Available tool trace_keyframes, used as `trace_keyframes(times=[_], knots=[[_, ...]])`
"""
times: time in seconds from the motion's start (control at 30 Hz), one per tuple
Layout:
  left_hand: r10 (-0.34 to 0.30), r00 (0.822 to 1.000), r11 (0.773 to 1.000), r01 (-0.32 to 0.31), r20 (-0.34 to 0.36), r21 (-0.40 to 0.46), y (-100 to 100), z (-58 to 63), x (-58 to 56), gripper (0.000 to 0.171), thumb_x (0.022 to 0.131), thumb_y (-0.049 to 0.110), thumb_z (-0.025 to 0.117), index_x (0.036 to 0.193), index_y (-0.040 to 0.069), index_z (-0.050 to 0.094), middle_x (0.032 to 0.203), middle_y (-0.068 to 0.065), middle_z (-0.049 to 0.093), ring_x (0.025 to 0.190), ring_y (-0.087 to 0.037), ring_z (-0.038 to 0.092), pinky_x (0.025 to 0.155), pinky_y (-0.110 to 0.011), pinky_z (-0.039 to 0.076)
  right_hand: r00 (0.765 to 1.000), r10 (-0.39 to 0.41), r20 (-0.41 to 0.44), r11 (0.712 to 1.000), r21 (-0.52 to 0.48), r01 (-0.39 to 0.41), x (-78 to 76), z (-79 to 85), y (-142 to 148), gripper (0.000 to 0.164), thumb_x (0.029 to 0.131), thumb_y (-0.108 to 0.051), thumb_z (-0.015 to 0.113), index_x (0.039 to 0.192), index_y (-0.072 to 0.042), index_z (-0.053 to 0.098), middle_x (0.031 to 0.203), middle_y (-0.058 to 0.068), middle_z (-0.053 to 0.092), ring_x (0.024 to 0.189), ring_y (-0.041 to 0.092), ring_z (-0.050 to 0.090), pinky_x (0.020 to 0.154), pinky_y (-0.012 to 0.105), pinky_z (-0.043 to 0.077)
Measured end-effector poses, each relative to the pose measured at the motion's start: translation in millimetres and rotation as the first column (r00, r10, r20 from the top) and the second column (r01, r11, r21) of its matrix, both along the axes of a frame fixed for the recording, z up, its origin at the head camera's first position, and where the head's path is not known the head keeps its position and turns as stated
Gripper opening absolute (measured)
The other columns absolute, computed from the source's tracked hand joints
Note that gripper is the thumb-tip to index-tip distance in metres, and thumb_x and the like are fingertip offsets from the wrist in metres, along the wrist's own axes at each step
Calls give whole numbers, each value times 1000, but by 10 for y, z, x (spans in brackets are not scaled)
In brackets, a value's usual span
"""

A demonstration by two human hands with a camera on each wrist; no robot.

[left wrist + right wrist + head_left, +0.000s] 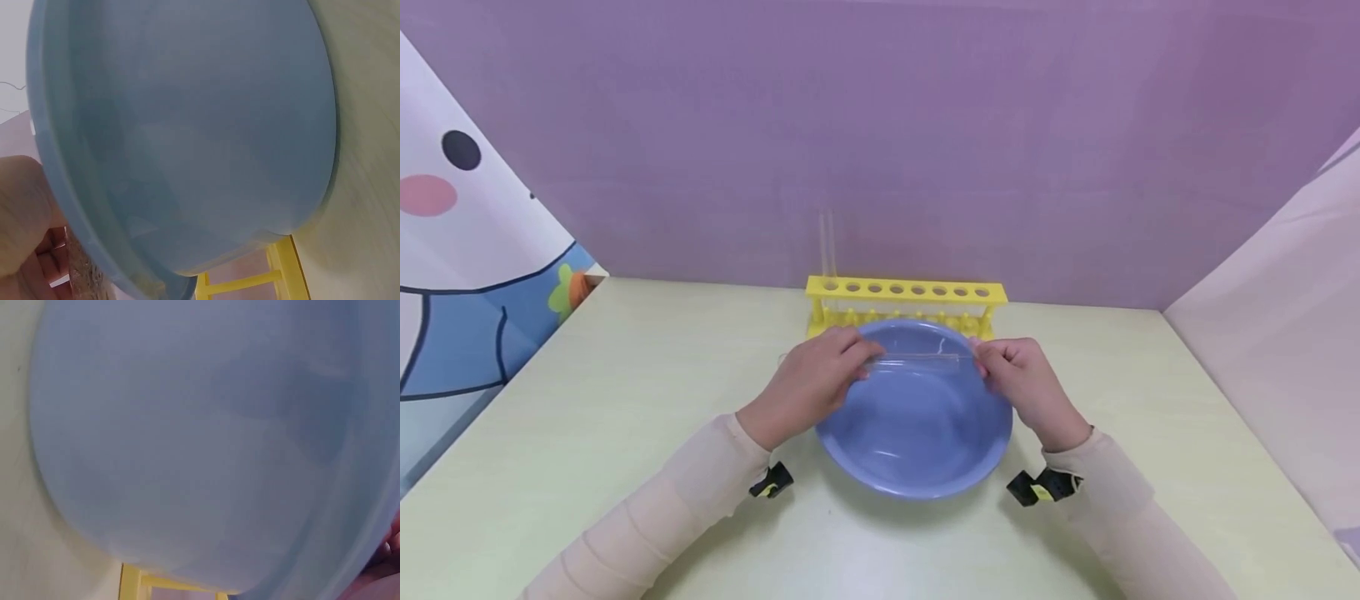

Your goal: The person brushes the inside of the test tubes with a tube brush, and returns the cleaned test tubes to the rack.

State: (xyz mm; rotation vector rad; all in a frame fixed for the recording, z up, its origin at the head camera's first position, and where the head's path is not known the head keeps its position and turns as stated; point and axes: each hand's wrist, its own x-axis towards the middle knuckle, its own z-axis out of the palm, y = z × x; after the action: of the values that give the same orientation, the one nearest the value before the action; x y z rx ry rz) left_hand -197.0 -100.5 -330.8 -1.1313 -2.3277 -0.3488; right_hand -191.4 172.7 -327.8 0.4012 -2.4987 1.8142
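In the head view my left hand (816,379) grips a clear test tube (917,362), held level across the far part of a blue basin (917,492). The tube's mouth faces right. A thin, straight stem runs from that end to my right hand (1022,379), which pinches it between thumb and fingers above the basin's right rim. What the stem is cannot be made out. In the left wrist view, a brownish, streaky length (87,269) shows beside the left fingers (53,256). The right wrist view shows mostly basin wall, with some right fingers (381,562) at the edge.
Behind the basin stands a yellow test tube rack (906,290) with one row of holes. Another clear tube (827,242) stands upright at its left end. The pale tabletop (662,375) meets a purple backdrop (880,150) at the back.
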Motion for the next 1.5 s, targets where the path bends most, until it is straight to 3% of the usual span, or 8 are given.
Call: trace_keyframes(times=[0.1, 0.37, 0.57, 0.83, 1.5], knots=[[-1, 1000, 1000, 1, -18, -12, 4, 9, -10, 27, 84, 5, 69, 109, 10, 61, 89, -2, 57, 81, -18, 55, 62, -28, 50, 999, 10, 34, 999, -36, -9, 2, 31, 14, 45, 97, -18, 50, 60, 8, 46, 46, -4, 29, 42, 10, 29, 44, 21, 25], [10, 998, 1000, -11, -62, -19, -3, 35, -16, 31, 80, 5, 73, 108, 11, 60, 87, -2, 56, 79, -18, 55, 60, -28, 50, 992, 66, 104, 995, -86, -57, 3, 100, 39, 44, 98, -16, 47, 56, -5, 46, 47, -3, 34, 44, 12, 34, 48, 23, 30], [6, 998, 1000, -7, -66, -14, -5, 47, -19, 32, 79, 4, 74, 107, 11, 61, 87, -2, 55, 78, -18, 55, 60, -28, 50, 976, 96, 194, 990, -122, -73, 1, 139, 70, 43, 99, -17, 48, 57, -10, 47, 49, -3, 35, 46, 10, 34, 49, 24, 30], [2, 996, 1000, -3, -86, -9, -22, 37, -45, 32, 78, 4, 74, 107, 12, 61, 85, -1, 54, 77, -17, 54, 59, -27, 49, 954, 159, 253, 976, -183, -114, -25, 174, 110, 44, 99, -17, 45, 56, -14, 48, 49, -5, 36, 45, 7, 34, 48, 21, 30], [-22, 996, 1000, 23, -91, 11, -75, 43, -53, 34, 79, 3, 74, 109, 13, 61, 87, -1, 54, 78, -18, 53, 60, -27, 48, 938, 215, 271, 956, -252, -147, -11, 199, 189, 45, 100, -15, 42, 55, -14, 45, 49, -6, 31, 45, 7, 29, 48, 19, 30]])
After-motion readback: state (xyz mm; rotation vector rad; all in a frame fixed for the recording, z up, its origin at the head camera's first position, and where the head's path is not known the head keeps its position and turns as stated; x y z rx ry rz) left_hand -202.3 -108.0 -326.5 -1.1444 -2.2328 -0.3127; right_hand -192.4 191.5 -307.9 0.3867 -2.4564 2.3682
